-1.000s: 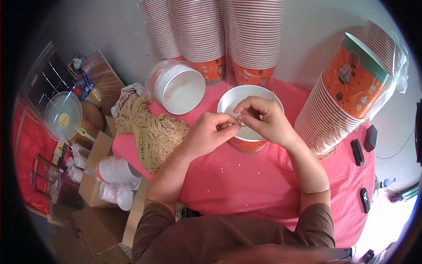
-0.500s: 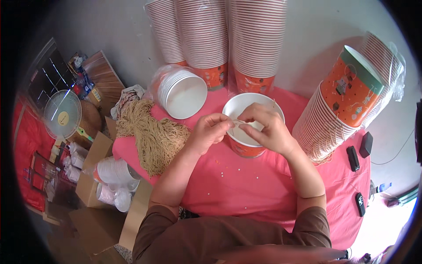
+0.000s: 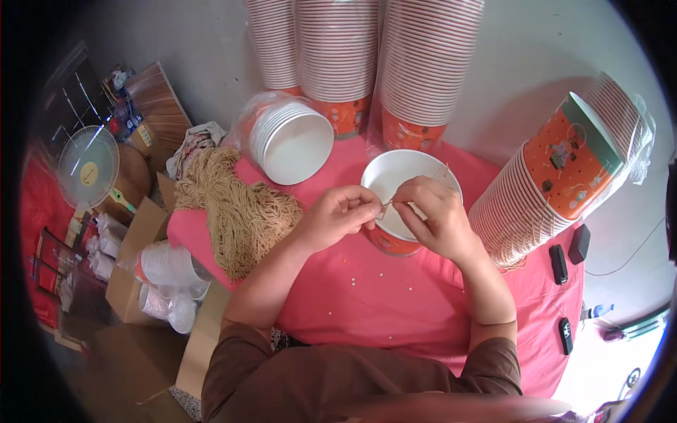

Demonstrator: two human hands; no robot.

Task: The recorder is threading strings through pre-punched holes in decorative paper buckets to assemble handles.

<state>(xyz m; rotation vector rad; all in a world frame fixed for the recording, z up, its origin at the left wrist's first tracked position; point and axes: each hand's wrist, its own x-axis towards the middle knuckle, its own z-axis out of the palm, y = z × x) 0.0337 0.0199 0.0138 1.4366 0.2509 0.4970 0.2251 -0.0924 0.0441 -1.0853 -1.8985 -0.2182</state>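
An orange paper bucket with a white inside (image 3: 384, 168) stands open in front of me on the pink cloth. Over its near rim, my left hand (image 3: 345, 215) and my right hand (image 3: 437, 211) meet, fingertips pinched together. A thin tan cord (image 3: 387, 204) runs between the two pinches; its exact shape is too small to make out. Left of my left forearm lies a large heap of tan cords (image 3: 247, 218). On my right leans a tall stack of orange buckets (image 3: 575, 158), with loops of cord (image 3: 518, 247) hanging along its lower side.
Tall wrapped bucket stacks (image 3: 430, 77) stand against the wall. A shorter stack (image 3: 300, 148) lies tipped behind the cords. Small white beads (image 3: 381, 274) dot the pink cloth (image 3: 367, 310). Black devices (image 3: 558, 264) lie at the right edge. Cardboard boxes (image 3: 151, 359) stand at lower left.
Both hands stay together over the bucket's rim, and the fingers have come closer on the cord. The whole view has shifted slightly.
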